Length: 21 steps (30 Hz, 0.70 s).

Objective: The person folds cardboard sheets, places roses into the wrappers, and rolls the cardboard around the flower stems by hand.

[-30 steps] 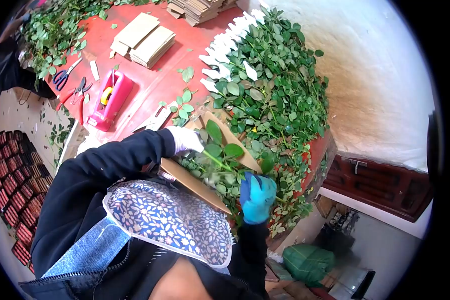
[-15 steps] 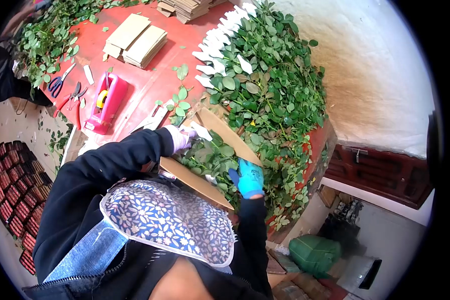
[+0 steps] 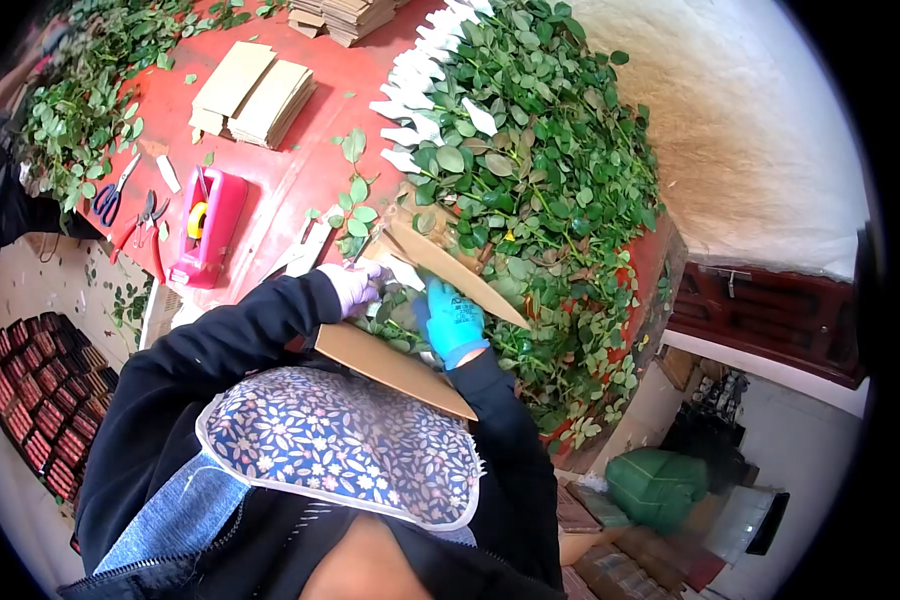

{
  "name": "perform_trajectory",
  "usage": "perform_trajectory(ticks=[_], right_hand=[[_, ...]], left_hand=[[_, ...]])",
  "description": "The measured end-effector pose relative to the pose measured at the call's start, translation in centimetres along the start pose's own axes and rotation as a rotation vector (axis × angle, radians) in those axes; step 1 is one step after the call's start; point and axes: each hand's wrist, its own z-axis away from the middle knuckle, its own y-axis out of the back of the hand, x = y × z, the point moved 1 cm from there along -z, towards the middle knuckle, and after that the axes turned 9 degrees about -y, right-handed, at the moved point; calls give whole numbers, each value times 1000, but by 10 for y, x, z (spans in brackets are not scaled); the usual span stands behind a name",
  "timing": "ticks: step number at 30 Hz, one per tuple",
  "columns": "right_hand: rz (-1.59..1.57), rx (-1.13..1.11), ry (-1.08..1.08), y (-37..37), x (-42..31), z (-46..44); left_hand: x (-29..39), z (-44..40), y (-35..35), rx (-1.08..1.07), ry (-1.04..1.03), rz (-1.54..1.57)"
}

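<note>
Leafy green stems, rose-like, lie between two flaps of a bent cardboard sheet: a far flap and a near flap. A white wrapped tip shows at their upper end. My left hand, in a lavender glove, is closed beside that tip at the cardboard's left end; what its fingers pinch is hidden. My right hand, in a blue glove, lies over the stems between the flaps, thumb apart from the fingers, fingertips close to the white tip.
A big pile of leafy stems with white wrapped tips fills the table's right side. On the red table are a pink tape dispenser, scissors, red-handled pruners and cardboard stacks. Another person's arm is at upper left.
My right hand has moved left and up, from the right end of the far flap onto the stems near the white tip. My left hand stays at the left end.
</note>
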Motion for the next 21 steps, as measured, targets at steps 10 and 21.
perform_trajectory(ticks=[10,21], right_hand=[[-189,-26,279,22,-26,-10],[-42,-177,-17,9,5,-3]], left_hand=[[24,0,-1,140,245,1068],[17,14,3,6,-189,-342]])
